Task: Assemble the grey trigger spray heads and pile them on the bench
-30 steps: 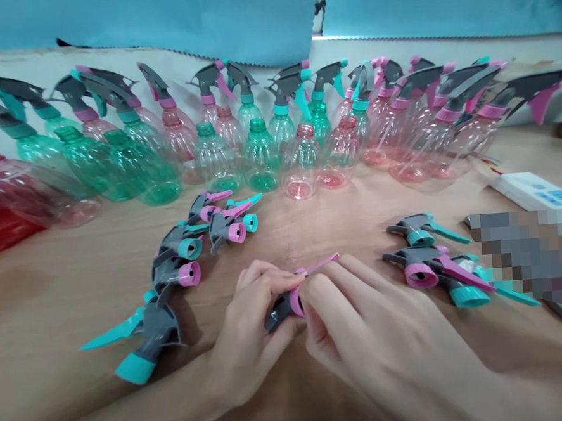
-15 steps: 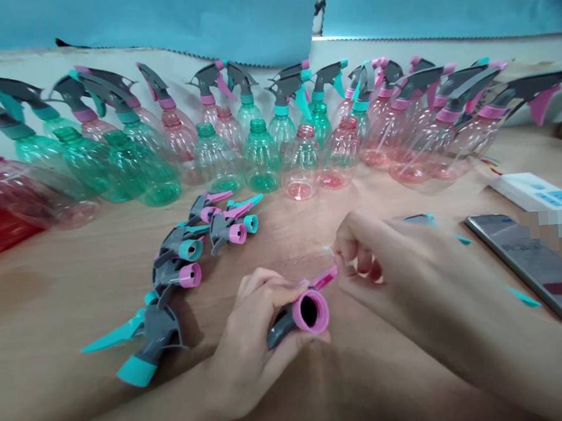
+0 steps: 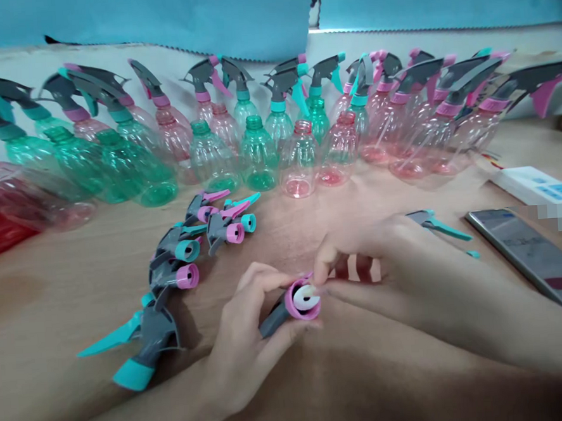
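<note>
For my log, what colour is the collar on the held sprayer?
Pink collar, seen best in the head view.

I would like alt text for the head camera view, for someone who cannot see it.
A left hand holds a gray spray trigger head while the right hand holds a white ring at its pink collar. Behind them stand pink and green plastic bottles.

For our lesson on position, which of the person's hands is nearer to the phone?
Right. The right hand is left of the phone in the picture; the left hand is farther left.
</note>
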Available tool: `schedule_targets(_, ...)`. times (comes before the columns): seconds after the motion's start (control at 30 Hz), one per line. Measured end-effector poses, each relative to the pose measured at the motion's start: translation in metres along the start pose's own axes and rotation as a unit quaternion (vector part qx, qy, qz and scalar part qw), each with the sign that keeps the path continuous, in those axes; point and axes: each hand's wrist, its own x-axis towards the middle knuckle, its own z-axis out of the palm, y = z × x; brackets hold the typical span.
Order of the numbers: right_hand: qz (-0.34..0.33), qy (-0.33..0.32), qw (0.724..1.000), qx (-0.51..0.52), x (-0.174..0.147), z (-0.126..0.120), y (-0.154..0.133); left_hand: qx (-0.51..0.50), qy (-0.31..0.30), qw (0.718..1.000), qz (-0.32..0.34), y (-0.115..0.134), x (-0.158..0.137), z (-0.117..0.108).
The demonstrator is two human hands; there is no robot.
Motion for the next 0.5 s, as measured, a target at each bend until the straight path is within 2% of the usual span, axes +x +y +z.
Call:
schedule_targets(0.13, -0.057, 0.045, 0.996, -0.055, -0.0004, -0.0032, -0.0016, -0.003, -0.005, 1.000, 0.000, 0.0008, 0.0008, -0.0004)
schedule_targets(0.37, -0.103, 0.023, 0.992, -0.072, -0.0008, -0.0069, -0.0031, -0.010, -0.014, 1.000, -0.001, 0.0003, 0.0005, -0.0007)
schedule_targets(0.5, -0.100, -0.002, 0.991, -0.089, -0.0038, -0.0015, 0.0012, -0.016, -0.010, 1.000, 0.005, -0.0012, 0.0006, -0.0006)
